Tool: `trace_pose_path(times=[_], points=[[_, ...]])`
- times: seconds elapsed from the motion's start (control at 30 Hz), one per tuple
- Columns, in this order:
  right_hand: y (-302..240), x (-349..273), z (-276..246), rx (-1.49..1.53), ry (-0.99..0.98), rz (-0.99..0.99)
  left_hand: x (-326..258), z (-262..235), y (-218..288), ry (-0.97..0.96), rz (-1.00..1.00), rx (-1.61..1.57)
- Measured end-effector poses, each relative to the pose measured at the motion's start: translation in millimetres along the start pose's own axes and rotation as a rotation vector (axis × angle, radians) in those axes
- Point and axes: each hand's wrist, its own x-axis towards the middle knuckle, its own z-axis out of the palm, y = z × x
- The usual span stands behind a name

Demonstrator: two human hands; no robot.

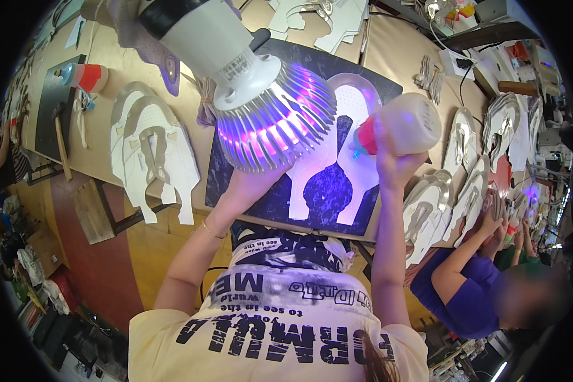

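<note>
My right hand (398,167) grips a translucent squeeze bottle (420,121) with a red band. The bottle is tipped over, its blue nozzle pointing down and left at a shoe upper (358,197). That white and grey upper lies flat on a dark board (325,194), lit violet. My left hand (258,183) reaches in at the upper's left side; a large finned lamp (277,118) hangs above and hides its fingers. Whether the left hand touches the upper cannot be seen.
Stacked shoe uppers (127,140) lie to the left, with more piles (423,213) at right. Farther left are another bottle (92,77), a hammer (62,143) and a second dark board (46,130). A co-worker in a purple top (455,293) sits at right.
</note>
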Motion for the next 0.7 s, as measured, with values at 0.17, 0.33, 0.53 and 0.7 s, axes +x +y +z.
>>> trace_pose_path(times=[0.17, 0.33, 0.53, 0.7], points=[[0.5, 17.2, 0.0, -0.034, 0.14, -0.034, -1.9, 0.3, -7.3, -0.008, -0.019, -0.024], [3.8, 21.0, 19.2, -0.007, 0.09, -0.039, -3.4, 0.2, -9.9, -0.015, 0.016, 0.044], [2.7, 21.7, 30.0, -0.023, 0.055, -0.016, -4.5, -1.0, -18.4, -0.038, -0.052, 0.035], [-0.9, 15.7, 47.0, 0.01, 0.013, -0.062, -6.2, -1.9, -26.7, -0.057, -0.061, 0.054]])
